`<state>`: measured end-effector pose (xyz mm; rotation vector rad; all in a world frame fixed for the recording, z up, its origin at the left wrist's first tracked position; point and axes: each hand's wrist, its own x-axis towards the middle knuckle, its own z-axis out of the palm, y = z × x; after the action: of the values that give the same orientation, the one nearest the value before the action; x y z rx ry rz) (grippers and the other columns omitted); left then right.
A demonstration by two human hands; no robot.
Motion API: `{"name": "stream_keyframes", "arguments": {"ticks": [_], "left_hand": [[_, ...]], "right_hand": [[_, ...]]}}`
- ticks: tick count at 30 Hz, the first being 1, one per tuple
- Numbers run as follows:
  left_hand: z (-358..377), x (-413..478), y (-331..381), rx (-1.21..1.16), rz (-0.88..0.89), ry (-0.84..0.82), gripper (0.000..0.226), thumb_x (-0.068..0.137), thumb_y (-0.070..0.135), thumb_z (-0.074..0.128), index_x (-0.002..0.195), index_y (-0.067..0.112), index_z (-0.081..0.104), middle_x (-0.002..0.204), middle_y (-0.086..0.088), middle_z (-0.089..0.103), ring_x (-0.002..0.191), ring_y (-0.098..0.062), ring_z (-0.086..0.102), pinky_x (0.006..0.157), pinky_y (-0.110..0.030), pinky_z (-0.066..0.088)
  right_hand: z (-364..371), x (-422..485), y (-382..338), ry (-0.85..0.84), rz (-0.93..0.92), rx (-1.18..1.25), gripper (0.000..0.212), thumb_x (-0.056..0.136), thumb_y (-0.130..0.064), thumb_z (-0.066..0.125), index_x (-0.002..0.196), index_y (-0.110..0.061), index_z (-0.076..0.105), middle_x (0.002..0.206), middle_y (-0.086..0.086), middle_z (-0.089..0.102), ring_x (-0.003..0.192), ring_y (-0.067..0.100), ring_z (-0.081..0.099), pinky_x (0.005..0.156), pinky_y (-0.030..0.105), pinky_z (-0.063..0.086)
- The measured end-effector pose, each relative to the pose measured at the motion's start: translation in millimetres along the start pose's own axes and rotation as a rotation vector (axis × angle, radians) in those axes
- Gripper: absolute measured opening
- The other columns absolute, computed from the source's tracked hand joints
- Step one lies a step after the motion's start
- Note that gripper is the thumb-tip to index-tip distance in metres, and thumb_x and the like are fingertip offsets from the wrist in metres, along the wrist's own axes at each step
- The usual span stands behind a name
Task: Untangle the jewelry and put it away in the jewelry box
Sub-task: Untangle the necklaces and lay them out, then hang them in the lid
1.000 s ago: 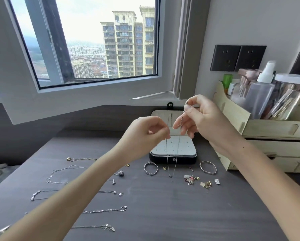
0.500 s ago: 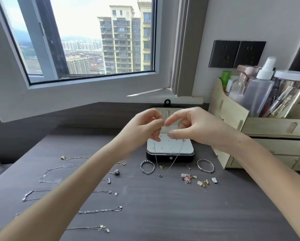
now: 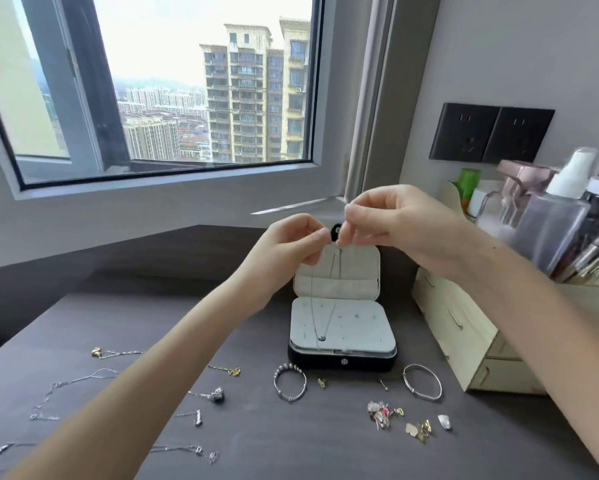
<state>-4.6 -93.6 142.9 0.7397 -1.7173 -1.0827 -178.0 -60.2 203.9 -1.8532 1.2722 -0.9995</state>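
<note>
Head view: I see the left hand (image 3: pixel 291 244) and right hand (image 3: pixel 395 220) pinching a thin necklace (image 3: pixel 321 338) above the open jewelry box (image 3: pixel 341 359).
Both hands nearly touch, thumbs and fingertips clamped on the chain's ends. It hangs in a loop, its pendant over the box's white pad. The box stands near the table's (image 3: pixel 291 445) far edge, with a beaded bracelet (image 3: pixel 286 368) just in front.

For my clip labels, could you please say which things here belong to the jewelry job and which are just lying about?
Job: necklace pinched by left hand and right hand; open jewelry box; beaded bracelet, bangle, earring pile, chains on the desk.
Lying about: wooden organizer, spray bottle, wall sockets.
</note>
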Motion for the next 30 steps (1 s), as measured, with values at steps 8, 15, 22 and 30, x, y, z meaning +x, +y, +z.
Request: {"name": "stream_keyframes", "arguments": {"ticks": [8,15,22,30], "left_hand": [[2.8,49.4,-59.3,0.502,0.029,0.148,0.011,0.088,0.011,0.055,0.086,0.017,0.064,0.086,0.006,0.066,0.082,-0.013,0.059,0.073,-0.022,0.043],[15.1,54.3,-129.7,1.240,0.176,0.060,0.032,0.064,0.002,0.056,0.093,0.013,0.065,0.083,0.000,0.064,0.081,-0.027,0.053,0.067,-0.031,0.026],[30.4,48.3,-152.8,1.258,0.197,0.145,0.029,0.040,0.002,0.062,0.064,0.014,0.052,0.067,-0.003,0.049,0.061,-0.023,0.045,0.053,-0.030,0.034],[28.7,49.7,-158.9,1.032,0.255,0.233,0.029,0.043,0.001,0.050,0.064,0.016,0.037,0.071,-0.005,0.044,0.066,-0.022,0.037,0.054,-0.034,0.035]], "right_hand": [[-2.3,67.4,12.1,0.157,-0.032,0.094,0.010,0.092,-0.016,0.059,0.091,-0.006,0.062,0.061,0.002,0.052,0.053,0.010,0.053,0.067,0.032,0.058],[-11.4,115.0,18.4,0.275,-0.056,0.068,0.010,0.093,-0.014,0.057,0.086,-0.009,0.063,0.059,-0.001,0.050,0.050,0.009,0.049,0.060,0.026,0.053],[-0.8,140.7,47.1,0.272,-0.024,0.029,0.010,0.094,-0.013,0.054,0.089,-0.008,0.061,0.065,0.002,0.050,0.056,0.010,0.049,0.057,0.023,0.053],[17.4,129.3,86.4,0.198,0.002,-0.117,0.016,0.091,-0.008,0.054,0.087,0.004,0.063,0.064,0.011,0.058,0.060,0.019,0.056,0.063,0.033,0.055]]}}
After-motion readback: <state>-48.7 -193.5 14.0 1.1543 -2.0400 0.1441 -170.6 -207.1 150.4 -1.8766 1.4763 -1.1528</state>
